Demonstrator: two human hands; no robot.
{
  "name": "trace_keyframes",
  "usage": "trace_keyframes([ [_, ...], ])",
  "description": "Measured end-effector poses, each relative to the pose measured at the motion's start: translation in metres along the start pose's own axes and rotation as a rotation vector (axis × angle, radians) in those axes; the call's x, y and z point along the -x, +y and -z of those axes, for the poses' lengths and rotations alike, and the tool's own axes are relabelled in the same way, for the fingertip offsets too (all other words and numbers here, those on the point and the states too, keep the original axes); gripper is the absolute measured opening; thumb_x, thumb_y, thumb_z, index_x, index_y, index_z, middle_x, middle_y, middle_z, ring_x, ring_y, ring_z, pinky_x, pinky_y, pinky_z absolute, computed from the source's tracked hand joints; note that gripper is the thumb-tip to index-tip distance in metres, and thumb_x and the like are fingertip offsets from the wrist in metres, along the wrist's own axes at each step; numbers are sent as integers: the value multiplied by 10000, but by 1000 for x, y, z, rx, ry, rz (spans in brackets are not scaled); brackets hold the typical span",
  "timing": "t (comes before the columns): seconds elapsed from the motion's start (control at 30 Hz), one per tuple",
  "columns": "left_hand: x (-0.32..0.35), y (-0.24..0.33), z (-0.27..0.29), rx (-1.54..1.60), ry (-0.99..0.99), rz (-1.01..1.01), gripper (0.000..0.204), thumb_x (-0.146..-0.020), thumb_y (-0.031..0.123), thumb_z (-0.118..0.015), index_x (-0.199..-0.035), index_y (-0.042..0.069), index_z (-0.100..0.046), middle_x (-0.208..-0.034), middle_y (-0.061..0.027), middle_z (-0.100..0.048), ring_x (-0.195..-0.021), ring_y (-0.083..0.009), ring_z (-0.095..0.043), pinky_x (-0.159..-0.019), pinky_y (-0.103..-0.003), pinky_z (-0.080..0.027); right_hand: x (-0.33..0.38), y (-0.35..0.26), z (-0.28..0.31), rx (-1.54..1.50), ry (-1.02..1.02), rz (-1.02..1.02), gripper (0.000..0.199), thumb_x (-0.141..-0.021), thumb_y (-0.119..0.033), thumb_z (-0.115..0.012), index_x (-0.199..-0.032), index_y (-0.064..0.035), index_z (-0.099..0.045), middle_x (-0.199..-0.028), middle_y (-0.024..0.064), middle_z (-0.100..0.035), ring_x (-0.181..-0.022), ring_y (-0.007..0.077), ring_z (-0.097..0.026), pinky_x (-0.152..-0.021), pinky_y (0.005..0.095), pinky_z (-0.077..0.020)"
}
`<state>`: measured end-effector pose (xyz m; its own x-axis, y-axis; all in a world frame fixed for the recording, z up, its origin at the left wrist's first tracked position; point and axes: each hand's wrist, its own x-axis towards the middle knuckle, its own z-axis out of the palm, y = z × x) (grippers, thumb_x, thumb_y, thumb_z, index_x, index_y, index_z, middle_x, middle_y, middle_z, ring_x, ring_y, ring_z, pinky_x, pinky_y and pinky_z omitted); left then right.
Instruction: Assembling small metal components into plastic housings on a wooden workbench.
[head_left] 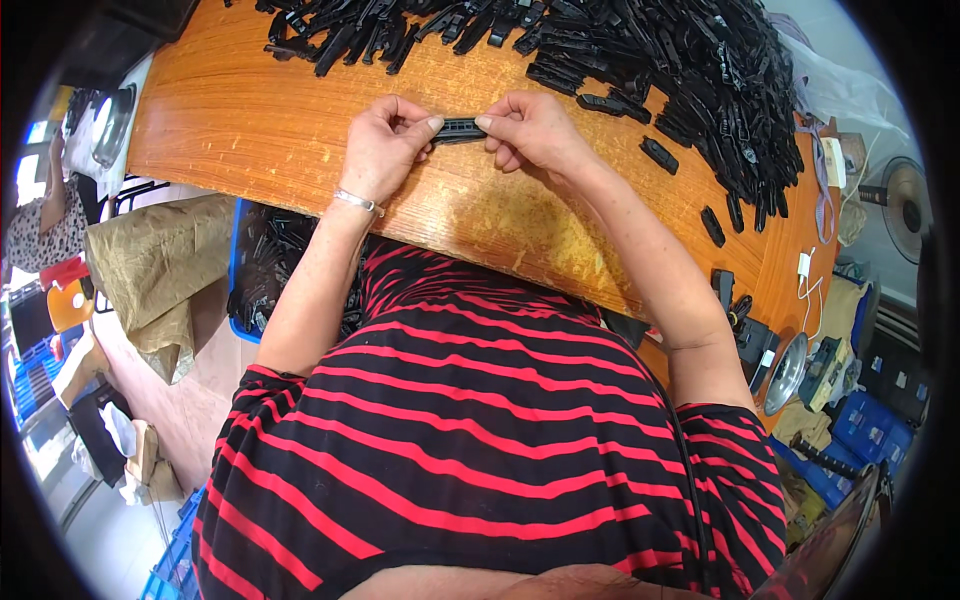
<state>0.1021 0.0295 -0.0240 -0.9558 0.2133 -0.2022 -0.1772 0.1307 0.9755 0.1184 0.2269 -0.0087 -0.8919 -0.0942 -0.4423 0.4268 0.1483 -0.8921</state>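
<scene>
Above the wooden table [300, 130], near its front edge, both my hands pinch one small, long black plastic part [460, 128]. My left hand [388, 145], with a silver bracelet at the wrist, grips its left end between thumb and fingers. At the other end, the thumb and fingers of my right hand [535, 130] are closed on it. The part lies roughly level, with slots or ribs along its visible face. My fingers hide both its ends. A large pile of similar black parts [640, 60] spreads across the far and right side of the table.
Single black parts [658, 154] lie between the pile and my right forearm. Below the table's left edge stands a blue bin [240, 270] of black parts, beside a draped brown sheet [160, 270]. A fan [900, 210] is at the far right. Another person [50, 215] is at the left.
</scene>
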Motion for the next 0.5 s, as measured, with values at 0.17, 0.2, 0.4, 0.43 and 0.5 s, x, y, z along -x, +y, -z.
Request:
trace_keyframes([
  [0.17, 0, 1, -1, -47, 43, 24, 142, -836, 61, -700, -849, -8, -576, -680, -31, -601, -556, -79, -556, -504, -210, -462, -1, -2, -2, 15, -3, -8, 186, -891, -120, -639, -903, 57, -587, -682, 87, -615, -503, 123, -572, -415, 237, -462],
  [0.2, -2, 0, 1, -45, 42, 27, 142, -836, 61, -700, -849, -8, -576, -680, -31, -601, -556, -79, -556, -504, -210, -462, -1, -4, -2, 26, -19, -45, 193, -894, -140, -642, -916, 44, -588, -687, 74, -619, -506, 114, -576, -424, 230, -466],
  [0.4, -15, 4, 8, -230, -65, 132, 155, -837, 98, -692, -803, -1, -578, -645, -39, -602, -557, -93, -564, -510, -243, -457, -11, -19, 4, 171, -92, -173, 213, -897, -169, -646, -867, 24, -560, -657, 68, -617, -473, 116, -578, -394, 247, -467],
  [0.43, -16, 2, 8, -258, -64, 124, 160, -831, 106, -697, -798, 3, -579, -641, -41, -603, -564, -101, -567, -526, -254, -461, -12, -22, 5, 213, -109, -169, 219, -899, -171, -644, -841, 17, -546, -644, 69, -615, -466, 120, -579, -384, 255, -468],
  [0.5, -16, -2, 8, -283, -61, 117, 165, -825, 114, -702, -794, 7, -580, -637, -44, -605, -572, -109, -570, -541, -266, -465, -3, -27, 1, 247, -107, -151, 225, -900, -173, -642, -829, 10, -533, -634, 68, -614, -463, 123, -582, -380, 257, -463],
])
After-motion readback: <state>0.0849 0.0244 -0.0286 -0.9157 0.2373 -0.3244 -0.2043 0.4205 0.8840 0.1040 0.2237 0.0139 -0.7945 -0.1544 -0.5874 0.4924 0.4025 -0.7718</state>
